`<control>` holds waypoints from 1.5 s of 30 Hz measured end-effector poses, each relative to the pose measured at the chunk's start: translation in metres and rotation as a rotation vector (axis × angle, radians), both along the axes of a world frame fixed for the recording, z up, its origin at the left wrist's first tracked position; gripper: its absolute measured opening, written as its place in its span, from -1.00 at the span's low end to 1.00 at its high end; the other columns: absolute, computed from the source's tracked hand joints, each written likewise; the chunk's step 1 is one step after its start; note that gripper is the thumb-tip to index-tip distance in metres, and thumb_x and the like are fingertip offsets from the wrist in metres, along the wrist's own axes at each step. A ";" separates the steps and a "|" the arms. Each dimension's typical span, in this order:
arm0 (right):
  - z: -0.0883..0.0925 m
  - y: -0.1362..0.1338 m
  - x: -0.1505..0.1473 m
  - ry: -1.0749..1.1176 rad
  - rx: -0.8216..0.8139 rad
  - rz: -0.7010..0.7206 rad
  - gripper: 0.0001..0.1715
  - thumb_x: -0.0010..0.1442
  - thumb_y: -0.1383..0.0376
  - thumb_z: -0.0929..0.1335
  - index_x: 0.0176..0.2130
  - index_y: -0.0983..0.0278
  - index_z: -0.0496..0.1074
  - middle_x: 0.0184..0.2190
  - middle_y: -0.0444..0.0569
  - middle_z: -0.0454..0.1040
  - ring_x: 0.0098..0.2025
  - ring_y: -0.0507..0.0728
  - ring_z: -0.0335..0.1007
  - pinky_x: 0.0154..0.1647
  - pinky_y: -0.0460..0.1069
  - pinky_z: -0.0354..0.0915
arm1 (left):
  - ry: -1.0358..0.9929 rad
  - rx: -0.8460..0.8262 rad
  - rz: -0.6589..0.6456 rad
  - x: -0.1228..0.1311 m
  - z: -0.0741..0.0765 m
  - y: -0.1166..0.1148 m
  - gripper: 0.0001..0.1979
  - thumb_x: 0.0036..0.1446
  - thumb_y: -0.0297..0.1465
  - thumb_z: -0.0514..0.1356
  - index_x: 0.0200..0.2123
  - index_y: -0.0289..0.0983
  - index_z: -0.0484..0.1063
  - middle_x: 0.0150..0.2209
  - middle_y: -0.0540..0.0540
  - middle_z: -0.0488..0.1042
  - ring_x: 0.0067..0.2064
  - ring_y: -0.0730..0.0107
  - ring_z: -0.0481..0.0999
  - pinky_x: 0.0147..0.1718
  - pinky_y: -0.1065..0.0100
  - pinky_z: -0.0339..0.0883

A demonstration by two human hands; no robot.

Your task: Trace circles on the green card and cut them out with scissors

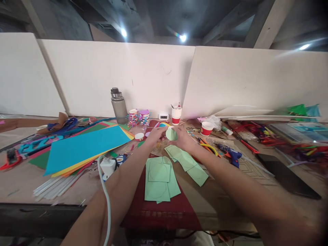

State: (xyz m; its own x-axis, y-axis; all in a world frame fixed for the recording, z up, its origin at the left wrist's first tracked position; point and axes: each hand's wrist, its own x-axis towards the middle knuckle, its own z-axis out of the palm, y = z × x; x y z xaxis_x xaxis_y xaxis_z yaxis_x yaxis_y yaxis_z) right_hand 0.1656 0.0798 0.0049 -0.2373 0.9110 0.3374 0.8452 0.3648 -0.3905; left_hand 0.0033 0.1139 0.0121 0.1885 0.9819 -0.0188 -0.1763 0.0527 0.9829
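Both my hands are raised over the middle of the table, around a small round light-green paper piece (pixel 171 134). My right hand (pixel 182 137) has its fingers closed on the right edge of the piece. On the other side, my left hand (pixel 156 135) is bent toward it; its fingertips are small and partly hidden, so its hold is unclear. Below lie light-green paper squares with drawn circles (pixel 159 172), on a dark red sheet (pixel 164 215). More green squares (pixel 191 165) lie to the right.
Coloured sheets (pixel 84 145), a white plug (pixel 108 166) and clear sticks (pixel 55 187) lie left. A bottle (pixel 119 106), decorated cups (pixel 138 118) and red-white cup (pixel 176 115) stand behind. Right are another cup (pixel 207 129), a blue glue gun (pixel 232 153) and a black slab (pixel 287 176).
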 end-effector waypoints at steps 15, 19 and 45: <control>-0.009 -0.004 -0.050 -0.070 -0.132 -0.055 -0.25 0.04 0.05 0.52 0.14 0.31 0.40 0.09 0.25 0.41 0.15 0.38 0.31 0.08 0.21 0.28 | -0.311 -0.024 0.224 -0.009 0.028 0.003 -0.81 0.05 -0.38 0.24 -0.52 -0.33 0.33 -0.64 0.08 0.29 -0.69 0.71 0.09 -0.72 0.55 -0.20; -0.001 -0.023 -0.033 -0.005 -0.103 0.024 -0.49 0.21 0.12 0.42 0.09 0.30 0.44 0.06 0.16 0.45 0.12 0.24 0.34 0.10 0.09 0.26 | -0.308 -0.023 0.217 -0.016 0.026 -0.004 -0.84 0.09 -0.42 0.19 -0.51 -0.35 0.36 -0.63 0.07 0.30 -0.68 0.71 0.09 -0.73 0.55 -0.20; 0.003 -0.045 -0.010 0.490 -0.518 0.357 -0.57 0.05 0.02 0.42 -0.54 0.26 0.26 -0.59 -0.26 0.13 -0.52 -0.04 0.00 -0.49 -0.09 -0.03 | -0.203 0.010 0.171 -0.006 -0.005 -0.013 -0.67 0.11 -0.18 0.30 -0.48 -0.34 0.43 -0.57 0.00 0.40 -0.61 0.60 0.25 -0.63 0.51 0.04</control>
State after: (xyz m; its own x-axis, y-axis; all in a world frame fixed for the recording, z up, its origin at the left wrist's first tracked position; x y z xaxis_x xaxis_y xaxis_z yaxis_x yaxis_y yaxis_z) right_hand 0.1558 0.0347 0.0077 -0.4787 0.8774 0.0331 0.3995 0.2512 -0.8817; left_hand -0.0030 0.1014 0.0067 0.0190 0.9997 0.0124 -0.3752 -0.0043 0.9269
